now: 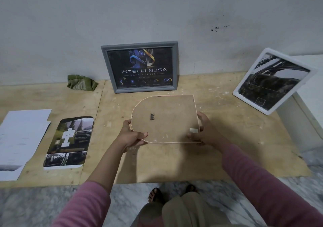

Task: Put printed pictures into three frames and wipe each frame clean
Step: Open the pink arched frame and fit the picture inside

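Both hands, left hand [133, 136] and right hand [202, 130], grip the arched frame [166, 118] back-side up, just in front of the grey frame [139, 66], arched print [70, 141] off to its left.

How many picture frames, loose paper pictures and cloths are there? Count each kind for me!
Picture frames: 3 (grey frame, white frame, arch-shaped frame held back-side up by both hands)
Loose paper prints: 2 (arch-cut print, trimmed white sheet)
Cloths: 1 (green cloth)
Total: 6
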### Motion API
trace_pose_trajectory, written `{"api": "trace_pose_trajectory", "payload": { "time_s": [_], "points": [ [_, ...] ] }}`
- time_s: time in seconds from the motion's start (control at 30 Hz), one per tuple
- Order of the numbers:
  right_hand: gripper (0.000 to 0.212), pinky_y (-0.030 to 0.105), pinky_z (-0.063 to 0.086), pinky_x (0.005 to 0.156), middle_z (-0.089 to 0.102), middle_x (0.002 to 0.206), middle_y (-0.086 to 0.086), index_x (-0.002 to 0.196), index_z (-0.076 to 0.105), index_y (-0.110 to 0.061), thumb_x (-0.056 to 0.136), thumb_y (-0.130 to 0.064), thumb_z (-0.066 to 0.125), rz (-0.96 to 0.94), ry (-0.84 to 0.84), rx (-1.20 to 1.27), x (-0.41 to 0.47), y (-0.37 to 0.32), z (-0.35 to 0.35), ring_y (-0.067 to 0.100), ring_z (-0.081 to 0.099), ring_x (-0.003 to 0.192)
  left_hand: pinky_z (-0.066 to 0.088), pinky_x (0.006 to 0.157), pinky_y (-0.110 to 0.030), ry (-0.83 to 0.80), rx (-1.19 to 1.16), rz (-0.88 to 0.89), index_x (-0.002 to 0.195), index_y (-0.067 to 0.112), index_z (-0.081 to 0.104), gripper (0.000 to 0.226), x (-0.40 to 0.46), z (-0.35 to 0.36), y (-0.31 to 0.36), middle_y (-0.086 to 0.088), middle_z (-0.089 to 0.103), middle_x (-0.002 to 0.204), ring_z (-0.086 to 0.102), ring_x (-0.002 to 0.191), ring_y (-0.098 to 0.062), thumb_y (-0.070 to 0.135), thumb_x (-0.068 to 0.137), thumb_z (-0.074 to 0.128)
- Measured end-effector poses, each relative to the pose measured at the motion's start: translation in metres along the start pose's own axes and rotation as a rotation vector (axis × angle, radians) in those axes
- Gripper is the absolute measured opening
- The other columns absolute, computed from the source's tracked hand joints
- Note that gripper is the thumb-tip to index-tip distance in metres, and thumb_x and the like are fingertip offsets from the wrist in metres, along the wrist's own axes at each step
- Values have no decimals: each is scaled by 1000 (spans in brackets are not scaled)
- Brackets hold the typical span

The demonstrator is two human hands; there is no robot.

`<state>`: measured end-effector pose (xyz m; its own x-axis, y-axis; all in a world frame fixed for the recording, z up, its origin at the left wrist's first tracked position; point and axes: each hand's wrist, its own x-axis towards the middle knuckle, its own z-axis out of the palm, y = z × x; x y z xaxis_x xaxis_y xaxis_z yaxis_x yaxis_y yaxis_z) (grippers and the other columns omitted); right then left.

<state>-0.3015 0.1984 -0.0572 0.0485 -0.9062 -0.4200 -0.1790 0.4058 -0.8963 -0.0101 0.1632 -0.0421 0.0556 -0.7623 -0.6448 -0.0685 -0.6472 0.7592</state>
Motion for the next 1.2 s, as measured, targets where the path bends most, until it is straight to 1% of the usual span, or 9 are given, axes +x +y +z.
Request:
{"api": "trace_pose_trajectory", "payload": {
  "time_s": [0.2,0.37,0.47,0.67,0.83,0.93,1.0,1.1,1.2],
  "points": [
    [90,21,48,45,64,106,3,135,31,-32,66,-5,83,-13,37,-67,1,0,-1,18,64,79,58,49,-29,24,18,24,118,20,32,68,3,1,-4,-22,54,124,65,75,-30,-13,73,71],
    [40,24,52,60,70,87,4,98,62,-7,67,-16,85,66,97,-63,5,-7,-3,13,65,74,61,61,-40,-89,11,1,120,22,30,73,1,1,0,-22,52,127,66,85,-34,-13,72,72],
    [79,31,56,72,70,96,2,106,59,-9,41,-42,92,88,217,-32,12,-6,3,16,68,86,59,74,-47,-127,108,6,122,21,25,85,-9,12,3,-6,49,122,67,94,-33,-2,65,83],
    [83,36,55,81,66,102,2,108,54,-10,39,-37,92,73,303,-15,14,-9,17,18,64,92,47,39,-23,-9,218,136,113,15,21,89,-18,31,7,8,43,103,54,85,-13,0,57,89],
    [94,36,55,81,66,101,3,108,54,-11,29,-51,86,77,300,-21,14,-1,19,19,65,92,55,82,-46,41,368,186,118,13,22,103,-9,26,6,2,44,119,54,109,-26,13,46,95],
    [76,32,55,72,69,93,2,102,59,-9,42,-45,89,36,297,21,10,-8,17,16,68,83,54,86,-47,6,388,214,120,17,18,107,-7,22,5,3,42,124,52,114,-26,18,45,95],
    [31,21,47,56,66,68,-4,77,64,-9,67,-31,83,8,338,107,9,-21,13,5,63,58,57,72,-36,-37,390,232,120,16,16,102,-8,21,6,2,38,126,50,113,-23,12,53,93],
    [44,22,29,47,37,49,-6,53,40,-17,83,-25,70,-21,554,193,21,-39,3,10,37,46,54,53,-28,-134,405,235,117,20,13,94,-12,20,4,5,36,122,51,98,-11,4,61,88],
    [43,29,29,56,32,59,2,56,39,-13,83,-26,70,-1,724,279,38,-39,-3,17,34,60,56,70,-35,-123,390,263,118,18,20,87,-9,18,-5,5,43,122,54,104,-12,17,64,88]
  ]
}}
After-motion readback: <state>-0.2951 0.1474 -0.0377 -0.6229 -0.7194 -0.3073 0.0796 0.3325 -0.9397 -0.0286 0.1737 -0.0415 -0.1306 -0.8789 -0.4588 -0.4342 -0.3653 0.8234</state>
